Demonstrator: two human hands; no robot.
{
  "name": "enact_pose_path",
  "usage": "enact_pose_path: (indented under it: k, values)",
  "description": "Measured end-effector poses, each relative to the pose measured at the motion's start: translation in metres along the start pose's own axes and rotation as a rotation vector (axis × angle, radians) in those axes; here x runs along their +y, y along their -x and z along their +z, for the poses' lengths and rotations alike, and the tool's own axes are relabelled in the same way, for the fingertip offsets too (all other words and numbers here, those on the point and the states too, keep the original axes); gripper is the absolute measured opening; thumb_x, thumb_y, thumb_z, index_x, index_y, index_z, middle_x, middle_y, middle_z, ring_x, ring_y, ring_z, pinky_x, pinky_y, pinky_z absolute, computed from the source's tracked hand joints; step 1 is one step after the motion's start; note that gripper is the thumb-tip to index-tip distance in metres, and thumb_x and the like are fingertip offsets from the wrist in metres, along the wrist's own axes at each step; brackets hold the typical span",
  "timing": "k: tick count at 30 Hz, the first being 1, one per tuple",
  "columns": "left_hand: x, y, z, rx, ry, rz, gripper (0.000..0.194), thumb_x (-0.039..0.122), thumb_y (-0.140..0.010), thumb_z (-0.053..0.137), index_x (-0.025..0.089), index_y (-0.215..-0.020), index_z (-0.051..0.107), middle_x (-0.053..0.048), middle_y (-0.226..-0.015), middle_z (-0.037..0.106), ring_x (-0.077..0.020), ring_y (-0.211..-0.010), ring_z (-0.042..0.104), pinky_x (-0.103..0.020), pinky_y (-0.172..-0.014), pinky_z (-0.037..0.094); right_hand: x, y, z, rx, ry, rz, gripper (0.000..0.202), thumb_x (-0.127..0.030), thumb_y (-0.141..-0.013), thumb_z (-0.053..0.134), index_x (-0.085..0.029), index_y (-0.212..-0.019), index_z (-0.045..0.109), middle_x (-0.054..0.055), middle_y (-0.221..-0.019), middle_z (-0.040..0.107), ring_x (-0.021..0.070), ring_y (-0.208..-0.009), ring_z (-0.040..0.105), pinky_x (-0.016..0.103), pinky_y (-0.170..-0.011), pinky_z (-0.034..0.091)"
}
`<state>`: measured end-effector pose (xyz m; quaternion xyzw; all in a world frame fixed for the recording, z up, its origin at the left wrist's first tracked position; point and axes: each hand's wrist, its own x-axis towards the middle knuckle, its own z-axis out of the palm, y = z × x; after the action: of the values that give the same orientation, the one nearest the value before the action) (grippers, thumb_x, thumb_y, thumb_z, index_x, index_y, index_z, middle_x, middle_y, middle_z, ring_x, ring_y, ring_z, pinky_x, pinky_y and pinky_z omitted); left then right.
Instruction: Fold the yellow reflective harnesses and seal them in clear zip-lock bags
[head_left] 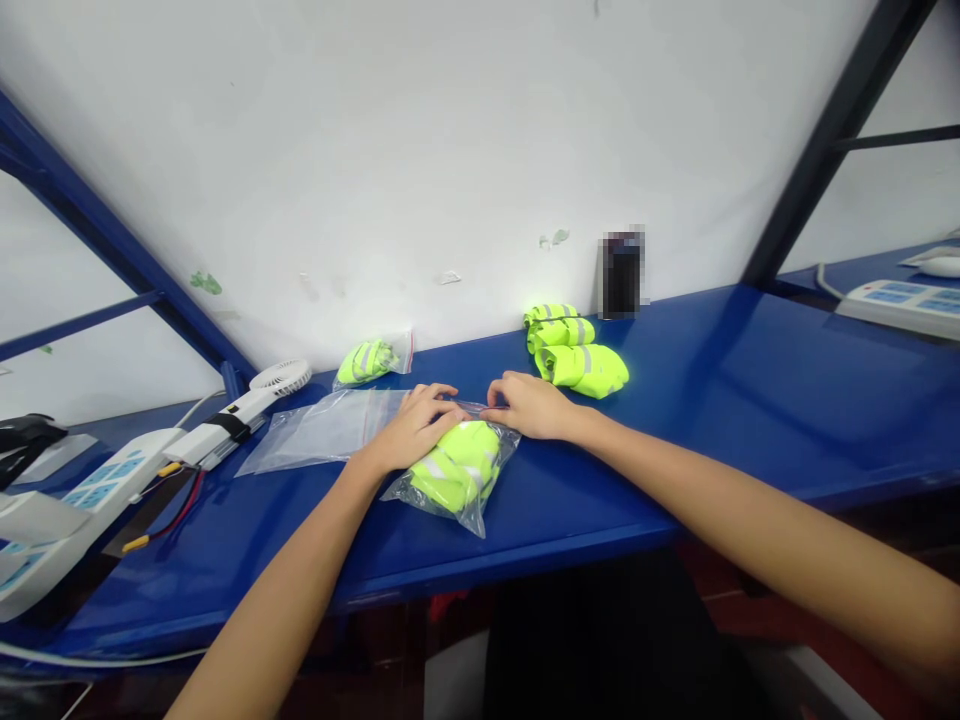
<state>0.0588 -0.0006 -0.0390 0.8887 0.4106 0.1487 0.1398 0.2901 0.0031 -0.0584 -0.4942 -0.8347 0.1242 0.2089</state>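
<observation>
A clear zip bag [470,512] holding a folded fluorescent-yellow reflective vest [454,478] lies near the blue table's [570,505] front edge, its mouth turned toward the wall. From both hands the vest lies toward the wearer. The left hand [421,425], nearer it, lies over the bag's upper left; whether it grips, I cannot tell. The right hand's [529,403] curled fingers pinch the mouth's right end. Flat empty bags [311,437] lie left; rolled vests [581,365] sit beyond the right hand.

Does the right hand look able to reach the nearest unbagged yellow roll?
Probably yes: the roll sits just beyond the right hand, nothing visible between, though that hand is at the front bag.
</observation>
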Motion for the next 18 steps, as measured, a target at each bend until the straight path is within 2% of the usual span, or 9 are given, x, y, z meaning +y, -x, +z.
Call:
enact_pose_path:
  k: [4, 9, 12, 14, 18]
  values:
    - [0.002, 0.000, -0.001, -0.021, 0.093, 0.028, 0.037, 0.042, -0.097, 0.040, 0.027, -0.102, 0.074, -0.007, -0.130, 0.061, -0.0271, -0.124, 0.050, -0.051, -0.110, 0.031, -0.006, 0.002, 0.000, -0.044, 0.021, -0.039, 0.019, -0.036, -0.088, 0.062, -0.018, -0.089, 0.068, 0.012, -0.097, 0.063, 0.0235, -0.088, 0.060, 0.030, -0.074, 0.041]
    - [0.003, -0.003, 0.000, 0.008, 0.286, 0.055, 0.033, 0.035, -0.092, 0.046, 0.021, -0.095, 0.075, -0.008, -0.113, 0.067, -0.0242, -0.110, 0.059, -0.041, -0.103, 0.040, -0.010, 0.003, -0.006, -0.088, -0.086, 0.028, 0.024, -0.033, -0.086, 0.064, -0.018, -0.106, 0.066, 0.009, -0.086, 0.068, 0.0221, -0.077, 0.062, 0.029, -0.067, 0.039]
    - [0.001, -0.006, 0.004, 0.072, 0.427, -0.025, 0.028, 0.029, -0.088, 0.048, 0.019, -0.096, 0.073, -0.007, -0.106, 0.068, -0.0227, -0.104, 0.060, -0.039, -0.099, 0.042, -0.010, 0.004, -0.008, -0.100, -0.075, 0.000, 0.014, -0.029, -0.086, 0.062, -0.018, -0.092, 0.069, 0.009, -0.086, 0.068, 0.0220, -0.079, 0.061, 0.029, -0.068, 0.039]
    - [-0.001, -0.007, 0.007, 0.127, 0.532, -0.077, 0.026, 0.023, -0.082, 0.053, 0.018, -0.102, 0.070, -0.006, -0.103, 0.068, -0.0215, -0.102, 0.060, -0.037, -0.096, 0.043, -0.009, 0.005, -0.007, -0.044, -0.058, -0.050, 0.012, -0.026, -0.087, 0.060, -0.018, -0.087, 0.068, 0.010, -0.090, 0.067, 0.0218, -0.083, 0.060, 0.029, -0.071, 0.039]
    - [-0.001, -0.009, 0.013, 0.238, 0.782, -0.192, 0.045, 0.021, -0.072, 0.067, 0.018, -0.117, 0.062, -0.003, -0.096, 0.066, -0.0157, -0.085, 0.063, -0.027, -0.077, 0.048, -0.011, 0.004, -0.006, 0.028, -0.187, -0.063, 0.010, -0.021, -0.087, 0.055, -0.017, -0.088, 0.064, 0.006, -0.085, 0.067, 0.0172, -0.076, 0.059, 0.028, -0.069, 0.039]
